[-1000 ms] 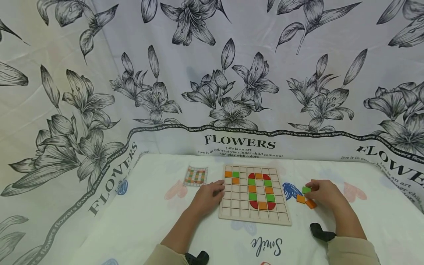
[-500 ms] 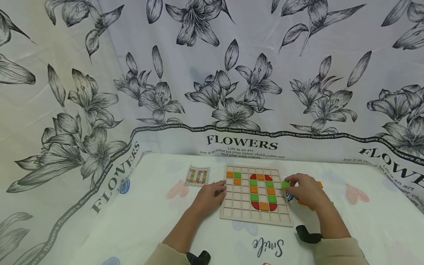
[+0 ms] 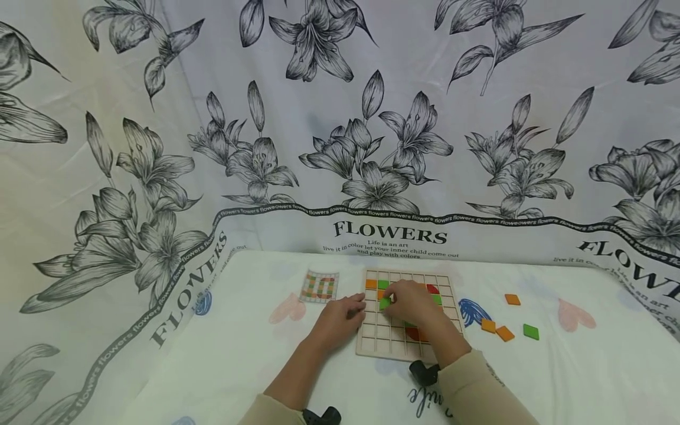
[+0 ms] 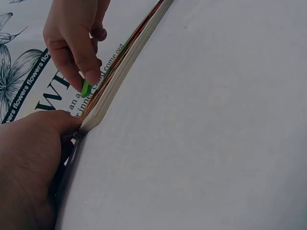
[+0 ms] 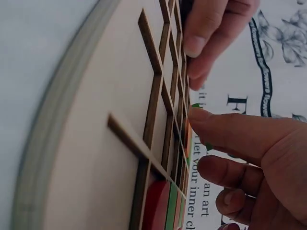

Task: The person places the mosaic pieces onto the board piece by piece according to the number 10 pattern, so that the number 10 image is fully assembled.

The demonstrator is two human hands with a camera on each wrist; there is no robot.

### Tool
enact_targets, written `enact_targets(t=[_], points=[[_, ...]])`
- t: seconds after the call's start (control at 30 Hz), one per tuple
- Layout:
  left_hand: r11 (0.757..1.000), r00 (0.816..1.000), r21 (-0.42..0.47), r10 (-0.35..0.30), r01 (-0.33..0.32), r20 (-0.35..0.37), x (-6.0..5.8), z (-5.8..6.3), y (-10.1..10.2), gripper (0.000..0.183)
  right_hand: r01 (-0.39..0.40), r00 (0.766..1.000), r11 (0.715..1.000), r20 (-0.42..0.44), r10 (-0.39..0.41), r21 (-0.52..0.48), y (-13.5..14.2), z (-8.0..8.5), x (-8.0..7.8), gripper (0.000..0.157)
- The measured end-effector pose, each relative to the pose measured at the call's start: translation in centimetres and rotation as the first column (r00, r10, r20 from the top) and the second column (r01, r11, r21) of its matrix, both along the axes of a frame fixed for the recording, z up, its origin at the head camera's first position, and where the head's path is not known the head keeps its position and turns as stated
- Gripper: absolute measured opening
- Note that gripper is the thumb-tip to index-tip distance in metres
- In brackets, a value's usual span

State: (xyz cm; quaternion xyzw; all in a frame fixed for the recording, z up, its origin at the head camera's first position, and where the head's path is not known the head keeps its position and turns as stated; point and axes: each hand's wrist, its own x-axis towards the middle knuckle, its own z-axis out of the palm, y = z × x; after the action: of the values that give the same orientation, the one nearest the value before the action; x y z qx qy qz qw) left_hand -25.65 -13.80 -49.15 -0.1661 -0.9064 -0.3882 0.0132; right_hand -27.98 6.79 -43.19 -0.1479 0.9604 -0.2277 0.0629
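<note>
My right hand (image 3: 413,304) reaches over the wooden grid board (image 3: 372,347) and pinches a small green square tile (image 3: 385,304) between thumb and fingertips. In the head view the tile overlaps the board's left part, just below an orange tile (image 3: 380,293). The left wrist view shows the green tile (image 4: 86,89) tilted, close over the board. My left hand (image 3: 340,319) rests at the board's left edge, its fingertips touching it. Red, green and orange tiles form a ring on the board's right part, largely hidden by my right hand and forearm.
Right of the board lie three loose orange tiles (image 3: 488,326) and one green tile (image 3: 530,332). A small pattern card (image 3: 319,287) with coloured squares lies behind my left hand. A printed white cloth (image 3: 239,354) covers the table, and a floral curtain (image 3: 372,147) hangs behind.
My right hand has picked the green tile from the loose tiles and carried it left across the board to its left part. My left hand has stayed at the board's edge.
</note>
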Motion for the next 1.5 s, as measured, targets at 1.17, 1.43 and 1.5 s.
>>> enact_targets(t=[1.17,1.43,1.5], points=[[0.999,0.999,-0.038,-0.006,0.005,-0.038,0.2,0.3,0.6,0.030,0.176,0.983,0.982,0.057,-0.172,-0.066,16.4,1.6,2.0,0.040],[1.000,0.999,-0.019,-0.021,0.020,-0.050,0.2,0.4,0.1,0.029,0.202,0.968,0.976,0.170,-0.187,-0.079,20.9,0.1,2.8,0.045],[1.000,0.999,-0.010,-0.028,0.027,-0.046,0.2,0.5,0.0,0.029,0.205,0.963,0.976,0.192,-0.188,-0.071,21.0,-0.3,2.7,0.044]])
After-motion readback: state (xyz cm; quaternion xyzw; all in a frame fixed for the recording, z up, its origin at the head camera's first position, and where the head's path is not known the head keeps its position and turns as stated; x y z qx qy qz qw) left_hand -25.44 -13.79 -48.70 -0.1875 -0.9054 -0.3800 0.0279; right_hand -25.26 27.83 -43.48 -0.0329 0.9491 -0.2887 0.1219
